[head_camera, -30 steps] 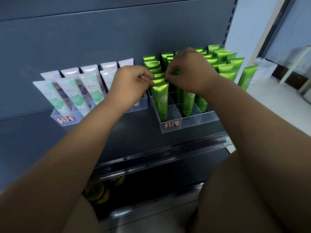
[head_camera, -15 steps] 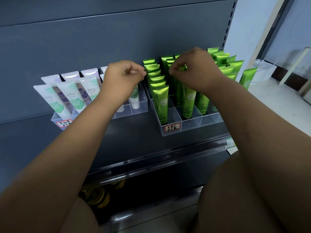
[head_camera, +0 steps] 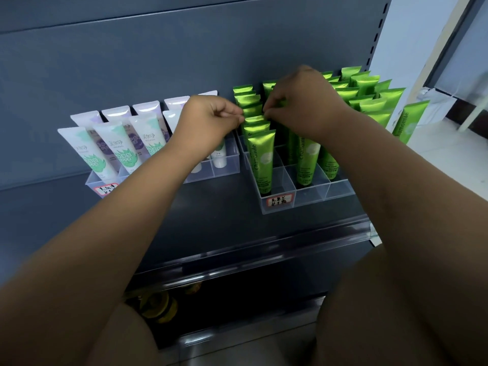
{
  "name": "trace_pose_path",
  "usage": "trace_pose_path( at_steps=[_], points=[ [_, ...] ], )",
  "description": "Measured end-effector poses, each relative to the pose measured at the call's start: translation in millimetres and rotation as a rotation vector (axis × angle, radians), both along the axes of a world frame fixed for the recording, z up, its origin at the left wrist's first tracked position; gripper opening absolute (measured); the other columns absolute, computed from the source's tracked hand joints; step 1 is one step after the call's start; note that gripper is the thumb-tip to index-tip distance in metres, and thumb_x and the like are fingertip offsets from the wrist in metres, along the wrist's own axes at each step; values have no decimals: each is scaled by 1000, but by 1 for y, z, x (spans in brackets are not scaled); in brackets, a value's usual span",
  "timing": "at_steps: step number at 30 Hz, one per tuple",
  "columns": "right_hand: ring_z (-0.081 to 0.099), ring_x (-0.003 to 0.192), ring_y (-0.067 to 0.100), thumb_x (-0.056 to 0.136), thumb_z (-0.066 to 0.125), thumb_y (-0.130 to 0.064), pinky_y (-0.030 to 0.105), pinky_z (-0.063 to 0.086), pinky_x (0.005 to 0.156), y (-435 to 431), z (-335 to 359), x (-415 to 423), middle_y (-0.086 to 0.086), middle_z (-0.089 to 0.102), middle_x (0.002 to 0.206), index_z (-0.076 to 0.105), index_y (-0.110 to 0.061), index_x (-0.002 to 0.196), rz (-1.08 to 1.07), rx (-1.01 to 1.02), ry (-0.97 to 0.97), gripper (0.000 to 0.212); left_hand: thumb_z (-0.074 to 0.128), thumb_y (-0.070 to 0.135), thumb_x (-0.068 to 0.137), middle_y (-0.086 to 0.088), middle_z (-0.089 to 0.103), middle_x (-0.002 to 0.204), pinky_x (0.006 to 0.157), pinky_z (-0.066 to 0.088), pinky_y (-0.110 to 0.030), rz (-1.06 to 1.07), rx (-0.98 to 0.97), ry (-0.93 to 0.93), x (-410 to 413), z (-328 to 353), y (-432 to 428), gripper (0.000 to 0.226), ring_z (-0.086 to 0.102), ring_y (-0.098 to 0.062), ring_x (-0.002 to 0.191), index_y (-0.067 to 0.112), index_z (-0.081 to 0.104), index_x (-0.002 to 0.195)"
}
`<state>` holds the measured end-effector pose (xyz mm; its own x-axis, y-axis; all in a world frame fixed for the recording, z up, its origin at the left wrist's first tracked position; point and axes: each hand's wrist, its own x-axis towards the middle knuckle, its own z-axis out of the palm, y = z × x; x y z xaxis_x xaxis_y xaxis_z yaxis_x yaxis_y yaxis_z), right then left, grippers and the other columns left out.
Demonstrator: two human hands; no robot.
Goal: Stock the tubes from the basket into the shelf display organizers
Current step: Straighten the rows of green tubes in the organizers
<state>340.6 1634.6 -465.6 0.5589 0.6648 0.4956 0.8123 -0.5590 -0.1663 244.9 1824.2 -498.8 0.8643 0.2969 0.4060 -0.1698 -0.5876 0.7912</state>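
I see green tubes of glossy, metallic-sheened plastic, and white tubes in softer satin plastic. Their organizers are clear, smooth, shiny plastic with paper labels, on a matt dark-grey shelf.

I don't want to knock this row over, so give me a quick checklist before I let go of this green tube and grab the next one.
1. Grip: left hand and right hand both pinch the green tube's top edge: ok.
2. Tube seated in its cell: base hidden behind the front tube: cannot tell.
3. Free cell: the clear organizer's front right cell looks empty: ok.
4. Basket in reach: not in view: cannot tell.
5. Lone tube at far right, inside the organizer: cannot tell.
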Motion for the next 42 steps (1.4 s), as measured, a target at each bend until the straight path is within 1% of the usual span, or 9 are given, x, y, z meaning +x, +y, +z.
trace_pose_path(
  at_steps=[5,13,22,28,30,32,35,38,42],
  points=[
    [63,100,27,78,58,-37,42,54,88,4,2,-4,-4,74,90,80,-24,87,-15,2,-1,27,74,5,88,-14,76,84,79,59,-33,-27,-24,7,1,0,-7,5,68,-8,68,7,79,89],
    [62,101,27,80,58,-37,43,54,88,8,3,-6,-2,74,92,79,-24,89,-10,-8,6,27,68,4,88,-7,76,76,82,59,-52,-17,-26,17,-2,-2,-3,22,72,-37,82,22,77,78],
    [62,102,24,83,63,-37,42,54,89,5,6,-10,-4,74,92,80,-25,92,-28,-5,26,22,70,9,86,-10,77,82,83,57,-56,-22,-78,17,-6,1,-4,11,70,-42,86,16,79,85],
    [68,88,18,89,63,-33,34,54,80,-6,12,-9,0,77,92,82,-23,94,-40,105,80,21,64,11,91,-10,76,86,84,61,-40,23,-52,-102,-3,23,1,17,74,-26,86,21,75,84],
    [67,89,20,87,61,-35,34,55,81,-2,17,-5,0,76,92,81,-24,94,-70,90,76,24,64,13,90,-10,76,88,70,60,-31,41,14,-107,2,27,3,15,72,-22,80,20,76,84],
    [67,93,23,83,58,-37,36,55,84,7,23,-1,0,75,95,80,-23,93,-90,66,47,27,67,12,90,-3,75,85,58,51,-18,44,82,-73,7,27,4,12,64,-7,70,20,75,85],
    [66,98,27,78,53,-38,41,55,88,21,27,2,3,74,99,77,-21,93,-95,22,12,33,74,10,87,5,72,78,65,52,-17,43,152,-24,16,21,6,13,61,2,65,22,75,83],
    [65,103,31,81,58,-34,43,54,91,26,22,6,4,74,102,78,-21,94,-97,-24,6,27,80,12,83,-5,76,84,84,59,-31,32,123,-1,24,16,9,7,68,-10,76,15,76,88],
    [63,108,32,84,61,-31,43,53,94,28,16,14,5,73,107,79,-24,96,-105,-58,2,23,81,9,82,-2,76,82,89,60,-39,6,142,8,29,14,10,10,73,-17,82,15,77,89]
  ],
)
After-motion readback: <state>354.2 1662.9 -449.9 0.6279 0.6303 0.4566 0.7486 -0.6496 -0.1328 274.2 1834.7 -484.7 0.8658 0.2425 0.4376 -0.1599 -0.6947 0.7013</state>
